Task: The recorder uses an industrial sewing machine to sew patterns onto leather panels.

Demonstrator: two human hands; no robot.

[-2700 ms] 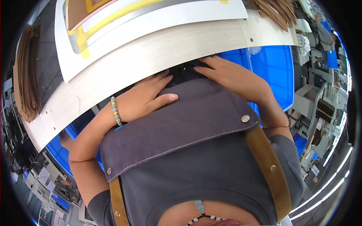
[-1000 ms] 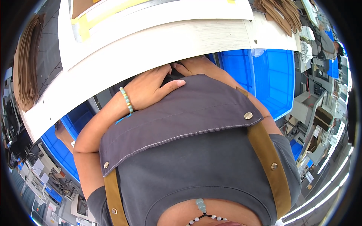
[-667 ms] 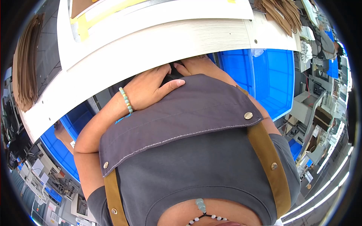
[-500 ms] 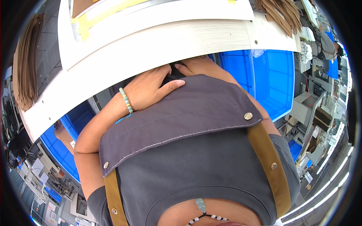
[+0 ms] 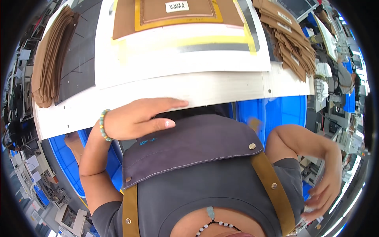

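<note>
My left hand (image 5: 138, 119), a beaded bracelet (image 5: 104, 125) on its wrist, is open with its fingers stretched along the front edge of the white table (image 5: 166, 85). Its thumb is over the dark apron (image 5: 189, 134), and nothing is held in it. Out at the right side, beside the shoulder, is my right hand (image 5: 323, 197), somewhat blurred. Its fingers are loosely bent and apart, and I see no object in them. On the table lies a brown fabric piece (image 5: 125, 24) with a yellow frame (image 5: 179, 27) and a white label (image 5: 177, 6) on it.
A stack of brown fabric pieces (image 5: 51, 59) lies at the table's left, another pile (image 5: 282, 39) with white labels at its right. Blue bins (image 5: 286, 112) sit under the table edge on both sides. Yellow tape (image 5: 213, 40) marks the white work sheet. Another person (image 5: 345, 75) is at far right.
My right hand has left the lap below the table edge and swung out to the right. My left hand has straightened its fingers at the edge. More of the tabletop shows.
</note>
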